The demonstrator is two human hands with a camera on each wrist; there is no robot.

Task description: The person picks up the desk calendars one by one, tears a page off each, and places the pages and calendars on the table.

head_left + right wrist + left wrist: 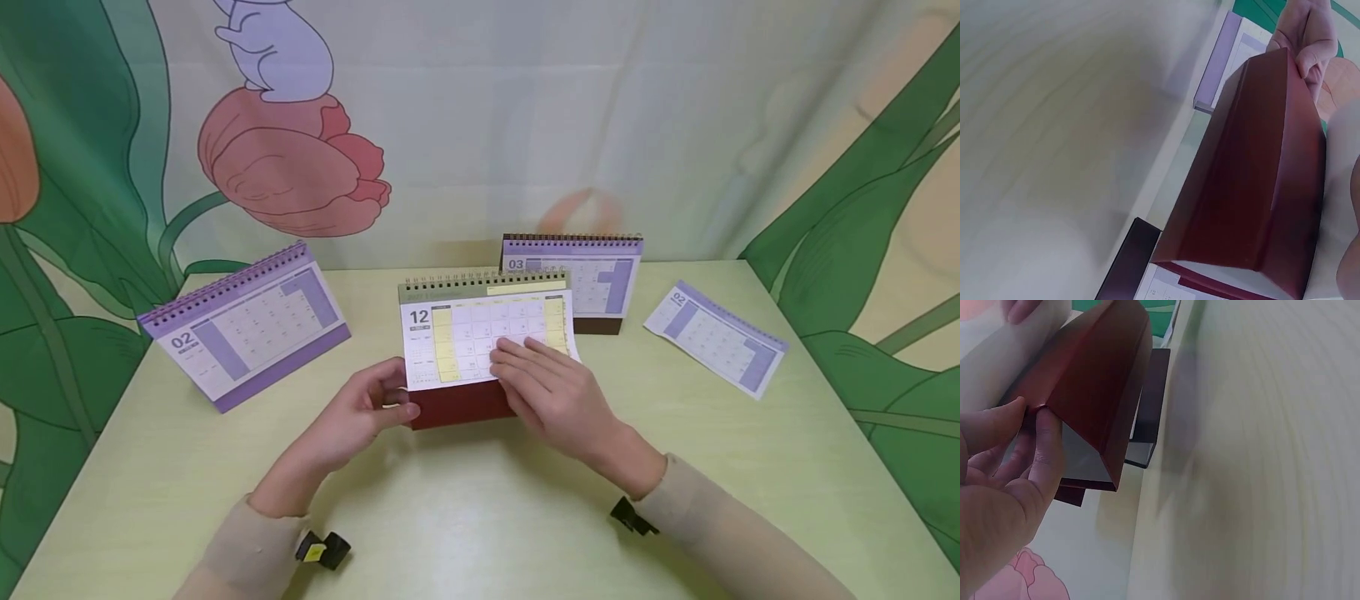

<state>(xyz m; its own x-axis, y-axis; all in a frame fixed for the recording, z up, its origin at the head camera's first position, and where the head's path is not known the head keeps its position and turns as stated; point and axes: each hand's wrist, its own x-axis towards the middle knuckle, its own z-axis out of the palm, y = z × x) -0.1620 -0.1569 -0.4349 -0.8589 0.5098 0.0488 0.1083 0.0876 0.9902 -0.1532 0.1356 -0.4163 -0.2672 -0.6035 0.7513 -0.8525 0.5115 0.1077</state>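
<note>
The left hand (360, 417) pinched the red-based calendar (461, 407), in front of the 03 calendar (588, 287); the right hand (553, 402) pressed its 12 page (467, 343), fingers straight. One 02 sheet (716, 342) lay loose; work on the 12 page appeared unfinished.

Pale table (480, 517), creased cloth backdrop (465, 125), printed green leaves (45, 358) (plus a pink bloom (285, 167))

Tilted spiral desk calendar (465, 333), red base (459, 406), page 12 (471, 343) foremost.
</note>
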